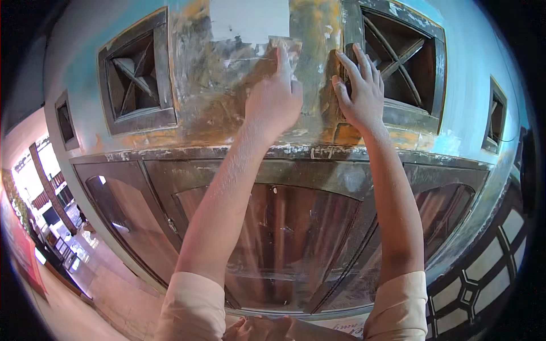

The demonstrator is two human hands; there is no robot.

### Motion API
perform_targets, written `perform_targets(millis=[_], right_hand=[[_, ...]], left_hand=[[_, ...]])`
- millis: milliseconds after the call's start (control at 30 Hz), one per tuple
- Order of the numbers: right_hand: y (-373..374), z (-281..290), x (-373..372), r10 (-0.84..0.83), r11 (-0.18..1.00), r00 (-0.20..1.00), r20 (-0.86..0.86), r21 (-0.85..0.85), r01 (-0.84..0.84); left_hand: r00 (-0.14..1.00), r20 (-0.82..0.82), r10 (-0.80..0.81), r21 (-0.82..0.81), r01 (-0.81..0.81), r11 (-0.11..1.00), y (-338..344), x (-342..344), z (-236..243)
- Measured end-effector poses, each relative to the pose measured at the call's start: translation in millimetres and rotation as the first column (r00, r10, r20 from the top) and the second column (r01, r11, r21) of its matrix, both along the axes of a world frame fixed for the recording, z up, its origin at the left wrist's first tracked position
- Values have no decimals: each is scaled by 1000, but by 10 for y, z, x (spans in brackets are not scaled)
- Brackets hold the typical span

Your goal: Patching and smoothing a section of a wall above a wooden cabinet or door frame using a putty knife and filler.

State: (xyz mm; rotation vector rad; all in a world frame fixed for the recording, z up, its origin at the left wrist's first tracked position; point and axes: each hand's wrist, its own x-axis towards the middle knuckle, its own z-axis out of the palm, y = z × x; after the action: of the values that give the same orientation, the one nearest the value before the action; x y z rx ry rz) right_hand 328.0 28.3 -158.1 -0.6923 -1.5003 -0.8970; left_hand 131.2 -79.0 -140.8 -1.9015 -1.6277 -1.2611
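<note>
My left hand [273, 105] is raised to the wall, its fingers curled and the index finger stretched up along a flat, thin scraper [293, 48]. The scraper's wide end lies against the wall at the lower edge of a white patch [250, 20]; its handle is hidden in the hand. My right hand [364, 94] rests with fingers spread on the wall beside the right vent's wooden frame [352, 25], holding nothing. Around both hands the wall [210, 96] is stripped to mottled brown, grey and orange.
A crossed-bar vent [136, 79] sits left, another [404, 62] right. Below runs a chipped ledge [318, 152] over dark wooden doors with glazed panels [284, 227]. Light-blue paint [466, 74] covers the outer wall. A tiled floor [114, 290] opens at left, a patterned grille [472, 284] at right.
</note>
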Motion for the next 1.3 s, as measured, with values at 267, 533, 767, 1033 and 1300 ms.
perform_targets(millis=[267, 533, 767, 1033, 1300], right_hand=[[-13, -54, 70, 33, 999, 999, 1, -15, -33], [-65, -43, 56, 21, 1000, 1000, -7, -18, -21], [-38, -62, 29, 56, 998, 998, -11, -23, -57], [-43, -79, 18, 19, 1000, 1000, -7, -16, -19], [-78, -80, 17, -18, 999, 1000, -15, -27, 17]], left_hand=[[999, 38, -5, -39, 6, 999, -135, -114, -283], [997, 62, 46, -9, -46, 999, -138, -245, -49], [996, -40, 75, 56, -73, 996, -173, -395, 107], [995, 49, 90, -69, -87, 994, -205, -544, -223], [992, 66, 111, -23, -110, 994, -172, -534, -149]])
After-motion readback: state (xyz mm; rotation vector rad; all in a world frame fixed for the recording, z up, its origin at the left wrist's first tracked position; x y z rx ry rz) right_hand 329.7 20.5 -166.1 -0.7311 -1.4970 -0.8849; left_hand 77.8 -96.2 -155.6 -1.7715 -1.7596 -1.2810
